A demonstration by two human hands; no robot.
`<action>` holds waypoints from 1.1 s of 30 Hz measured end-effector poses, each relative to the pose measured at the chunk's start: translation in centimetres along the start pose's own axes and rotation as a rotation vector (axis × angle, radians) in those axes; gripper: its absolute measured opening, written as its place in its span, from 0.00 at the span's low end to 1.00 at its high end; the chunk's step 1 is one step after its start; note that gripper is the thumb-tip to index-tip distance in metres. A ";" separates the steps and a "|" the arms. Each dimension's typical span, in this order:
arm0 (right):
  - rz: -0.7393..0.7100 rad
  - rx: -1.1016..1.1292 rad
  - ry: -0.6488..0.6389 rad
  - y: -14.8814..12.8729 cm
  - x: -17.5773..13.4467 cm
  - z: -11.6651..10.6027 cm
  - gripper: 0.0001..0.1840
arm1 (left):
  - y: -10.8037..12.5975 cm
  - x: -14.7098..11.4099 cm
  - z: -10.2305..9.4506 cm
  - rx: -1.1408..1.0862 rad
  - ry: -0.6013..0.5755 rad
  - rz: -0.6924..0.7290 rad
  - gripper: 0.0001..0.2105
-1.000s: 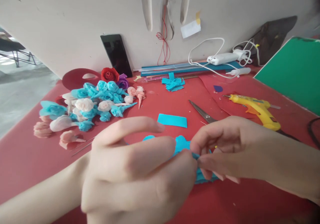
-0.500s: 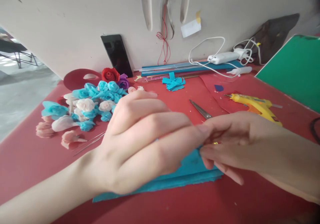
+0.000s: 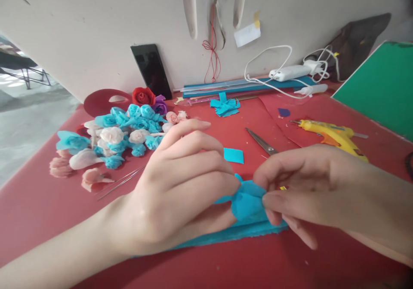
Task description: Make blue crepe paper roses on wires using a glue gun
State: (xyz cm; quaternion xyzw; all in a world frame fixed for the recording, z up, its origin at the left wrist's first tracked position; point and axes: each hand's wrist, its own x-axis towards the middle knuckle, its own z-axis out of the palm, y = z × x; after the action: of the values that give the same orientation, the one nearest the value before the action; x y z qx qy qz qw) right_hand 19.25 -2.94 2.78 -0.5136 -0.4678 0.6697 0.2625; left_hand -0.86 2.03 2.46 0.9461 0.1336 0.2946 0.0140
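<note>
Between my two hands is a small blue crepe paper flower (image 3: 248,201), its petals partly covered by fingers. My right hand (image 3: 300,190) pinches its right edge between thumb and fingers. On the other side, my left hand (image 3: 183,186) is closed, its curled fingers and thumb on the flower's left edge. Underneath lies a folded stack of blue crepe paper (image 3: 213,235), largely hidden by my left hand. A small blue paper rectangle (image 3: 234,155) rests just beyond. Scissors (image 3: 261,141) lie past my right hand, their handles hidden behind it.
Several blue, white and pink paper flowers (image 3: 111,135) are heaped at the left, near thin metal wires (image 3: 121,183). A yellow glue gun (image 3: 329,136) lies on the right. Blue paper strips (image 3: 225,105), a black phone (image 3: 151,70) and a white power strip (image 3: 290,72) are along the wall.
My left hand has drawn back left and turned, uncovering the blue flower and the paper rectangle. My right hand keeps its pinch in nearly the same place.
</note>
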 end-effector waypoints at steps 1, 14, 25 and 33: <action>0.000 -0.015 0.005 0.2 0.0 0.0 0.02 | 0.0 0.0 -0.1 -0.002 0.002 -0.004 0.06; -0.053 0.084 -0.033 0.1 -0.4 0.3 0.05 | 0.2 0.0 0.7 -0.168 0.129 -0.082 0.08; -0.131 0.107 0.009 0.7 -0.1 0.5 0.04 | 0.2 0.4 0.9 -0.347 0.035 -0.091 0.03; -0.171 0.240 -0.058 0.9 0.3 0.5 0.06 | 0.2 0.4 1.3 -0.513 0.069 -0.144 0.02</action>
State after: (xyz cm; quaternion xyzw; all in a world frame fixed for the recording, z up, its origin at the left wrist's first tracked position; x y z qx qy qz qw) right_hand 18.80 -3.27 1.85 -0.4172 -0.4336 0.7108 0.3644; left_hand 0.21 2.01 1.59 0.8889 0.1220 0.3493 0.2699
